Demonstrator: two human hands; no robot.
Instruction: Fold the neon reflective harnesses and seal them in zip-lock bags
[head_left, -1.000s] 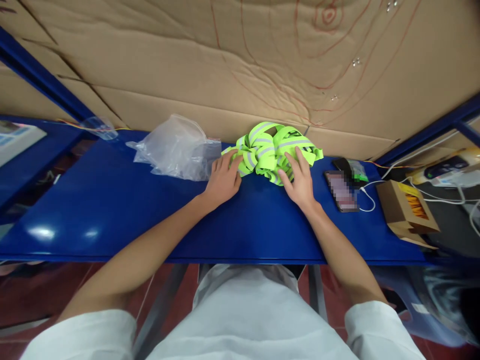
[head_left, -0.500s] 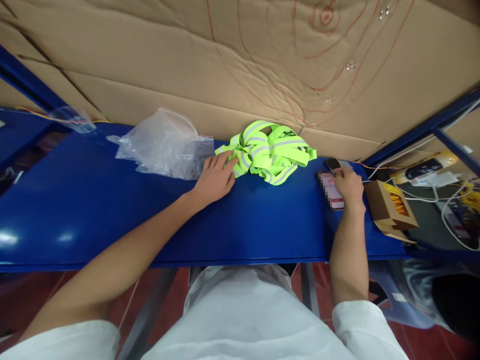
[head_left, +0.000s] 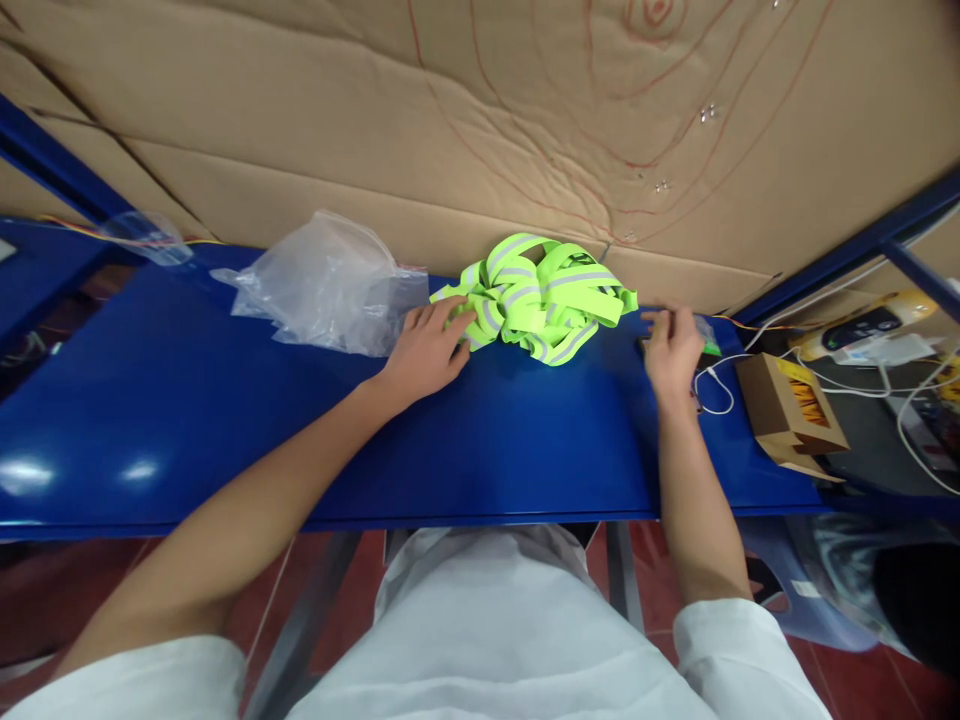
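Left hand [head_left: 424, 350] at the strips, right hand [head_left: 673, 350] off them: from my distant post I see the two well apart over a blue table [head_left: 487, 440], the heap of lime-yellow strips [head_left: 536, 300] lying between them. A second ago both hands touch the heap; half a second ago the right one is over a phone whose screen shows. Now that hand sits beyond the heap's right end and I can no longer make out the screen; whether its fingers grip anything there, I cannot tell. In my judgement, the strips are left to one hand while the other is busy elsewhere. The left hand's fingers, slightly curled, rest on the heap's left end; I cannot tell whether they pinch a strip or merely lie on it. The heap's long axis runs sideways, from the left hand's fingertips toward the right hand, and its outermost end points that way, stopping short of the hand. The strips coil in many directions, a grey stripe along them, so no single heading holds, though one loop bows out toward the person between the hands. Just beyond the left hand lie clear plastic bags [head_left: 322, 290]; to the right of the right hand are a white cable [head_left: 716, 395] and a cardboard box [head_left: 776, 405].
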